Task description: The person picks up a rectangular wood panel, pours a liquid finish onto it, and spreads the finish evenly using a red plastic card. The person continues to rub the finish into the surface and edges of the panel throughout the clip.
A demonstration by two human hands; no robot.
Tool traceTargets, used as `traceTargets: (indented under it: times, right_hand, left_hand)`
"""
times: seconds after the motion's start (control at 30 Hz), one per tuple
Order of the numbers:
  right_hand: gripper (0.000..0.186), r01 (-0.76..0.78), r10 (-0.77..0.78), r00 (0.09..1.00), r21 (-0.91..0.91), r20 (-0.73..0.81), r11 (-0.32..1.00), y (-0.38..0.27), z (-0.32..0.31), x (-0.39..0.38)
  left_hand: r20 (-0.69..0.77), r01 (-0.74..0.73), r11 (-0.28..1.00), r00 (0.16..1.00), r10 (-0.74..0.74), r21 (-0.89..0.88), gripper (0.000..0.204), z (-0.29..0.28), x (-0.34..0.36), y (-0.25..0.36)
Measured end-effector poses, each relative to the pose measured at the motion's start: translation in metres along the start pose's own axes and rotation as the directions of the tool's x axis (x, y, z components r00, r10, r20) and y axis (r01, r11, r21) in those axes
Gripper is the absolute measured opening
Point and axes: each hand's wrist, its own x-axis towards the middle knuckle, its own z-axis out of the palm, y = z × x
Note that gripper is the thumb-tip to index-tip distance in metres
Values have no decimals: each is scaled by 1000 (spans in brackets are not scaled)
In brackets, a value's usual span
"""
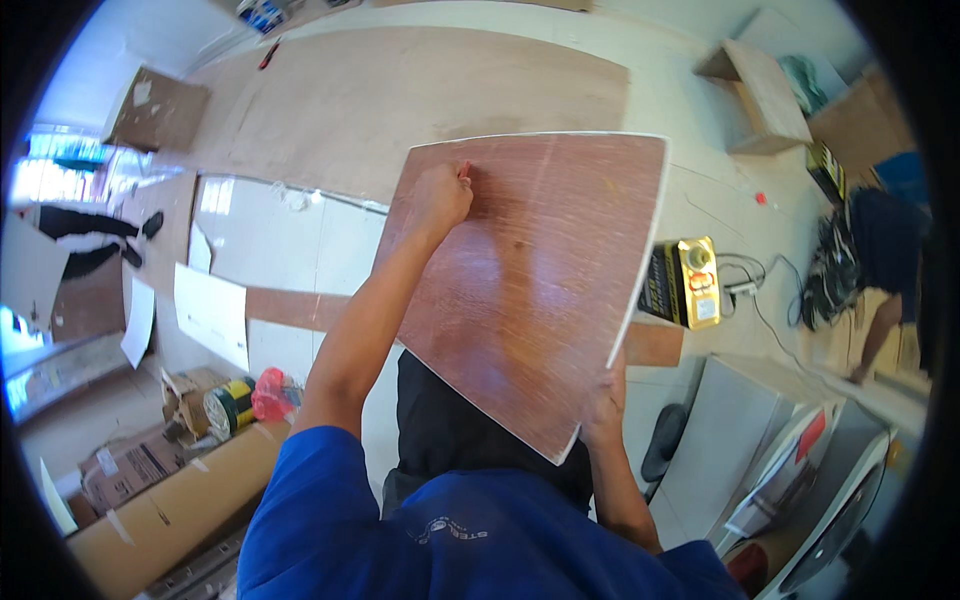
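A wide brown sheet [400, 90] is lying far off, and a reddish-brown panel [540, 270] is slanting across the middle, nearer me.
From my remote seat I'm seeing the panel blocking parts of a brown floor strip [295, 308] and, on the right, of a black-and-gold tin [700, 283]. The right hand [604, 410] is gripping the panel's near right edge, some fingers hiding behind it. Over the panel's far left part, the left hand [443, 199] is curling its fingers closed on a small red thing [465, 170]; whether they're touching the panel, I can't tell.
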Motion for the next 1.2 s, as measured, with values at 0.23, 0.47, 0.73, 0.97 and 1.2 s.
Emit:
traceTargets:
  times: [0.23,0.47,0.73,0.97,1.2]
  right_hand:
    - [97,138,-137,990,-35,28,990,-7,9,15]
    - [93,193,-187,980,-111,66,975,-20,13,20]
    - [101,188,-211,973,211,92,959,-40,27,28]
    - [101,140,-240,958,476,155,868,-49,29,39]
    - [105,124,-205,972,499,111,858,-49,31,45]
  left_hand:
    - [-62,-232,964,972,225,-133,19,-18,-24,125]
    - [-34,-421,889,906,423,-181,15,-50,-80,189]
    - [-48,-575,734,798,601,-362,9,-76,-152,178]
    - [-104,-675,691,731,674,-259,11,-87,-201,151]
    - [-141,-740,620,665,734,-261,21,-98,-248,125]
